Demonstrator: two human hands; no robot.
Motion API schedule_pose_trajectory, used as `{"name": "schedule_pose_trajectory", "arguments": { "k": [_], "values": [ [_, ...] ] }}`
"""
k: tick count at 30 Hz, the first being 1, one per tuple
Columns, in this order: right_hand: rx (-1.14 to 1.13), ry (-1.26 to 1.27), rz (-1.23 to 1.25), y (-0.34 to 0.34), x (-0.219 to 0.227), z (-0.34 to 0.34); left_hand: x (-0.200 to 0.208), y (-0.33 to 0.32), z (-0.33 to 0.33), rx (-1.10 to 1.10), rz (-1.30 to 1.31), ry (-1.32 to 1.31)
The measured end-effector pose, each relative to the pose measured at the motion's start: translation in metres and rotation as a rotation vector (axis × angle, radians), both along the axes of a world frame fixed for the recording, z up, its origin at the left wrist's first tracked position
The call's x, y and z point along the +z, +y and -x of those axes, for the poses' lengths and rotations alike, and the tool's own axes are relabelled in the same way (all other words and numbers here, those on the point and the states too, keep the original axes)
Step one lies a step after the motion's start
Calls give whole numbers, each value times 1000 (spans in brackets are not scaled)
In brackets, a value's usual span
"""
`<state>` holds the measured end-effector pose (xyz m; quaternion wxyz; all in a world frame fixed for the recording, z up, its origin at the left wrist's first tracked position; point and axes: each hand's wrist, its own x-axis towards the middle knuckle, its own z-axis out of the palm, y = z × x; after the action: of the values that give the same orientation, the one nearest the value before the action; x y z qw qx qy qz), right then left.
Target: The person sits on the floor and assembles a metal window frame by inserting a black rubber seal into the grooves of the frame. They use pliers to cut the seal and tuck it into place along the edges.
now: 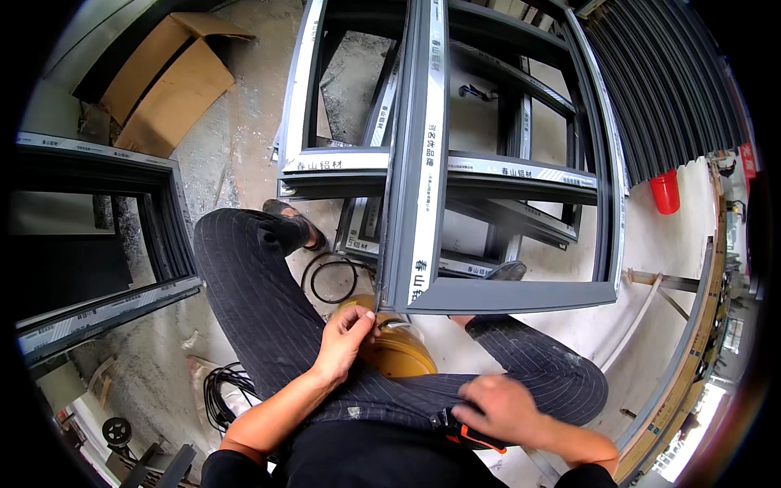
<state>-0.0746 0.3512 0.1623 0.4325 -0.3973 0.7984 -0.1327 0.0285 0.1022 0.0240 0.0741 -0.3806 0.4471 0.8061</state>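
The left hand [346, 342], thumb and fingertips pressed together, is just beside the near-left corner of a grey frame [521, 297], which lies ahead near a yellow bucket [399, 359]. The blurred right hand [500, 407] is at a black-and-orange tool [478, 439]; its grip cannot be told.

I see the person's left hand [343, 337], fingertips pinched, beside the grey frame's [521, 294] near-left corner. Bodyward of that frame, the right hand [500, 408] blurs over a black-and-orange tool [482, 439]; a red bucket [665, 193] sits right of it.
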Motion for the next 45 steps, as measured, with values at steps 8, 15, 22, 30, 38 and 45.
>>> {"name": "schedule_pose_trajectory", "arguments": {
  "k": [8,15,22,30,38,45],
  "values": [
    [93,-32,18,10,-34,-45,1,0,0,45,-22,6],
    [-470,-371,152,-22,-19,-9,0,0,0,65,-33,19],
    [-862,-842,229,-29,-70,-25,-3,-3,-1,52,-40,26],
    [-590,-780,-29,-2,-86,-48,-4,-3,0,46,-50,26],
    [-189,-344,-295,-53,-50,-22,-3,-3,1,62,-71,21],
    [-939,-1413,249,-34,-59,-11,-5,-4,-1,51,-108,17]
  ]
}}
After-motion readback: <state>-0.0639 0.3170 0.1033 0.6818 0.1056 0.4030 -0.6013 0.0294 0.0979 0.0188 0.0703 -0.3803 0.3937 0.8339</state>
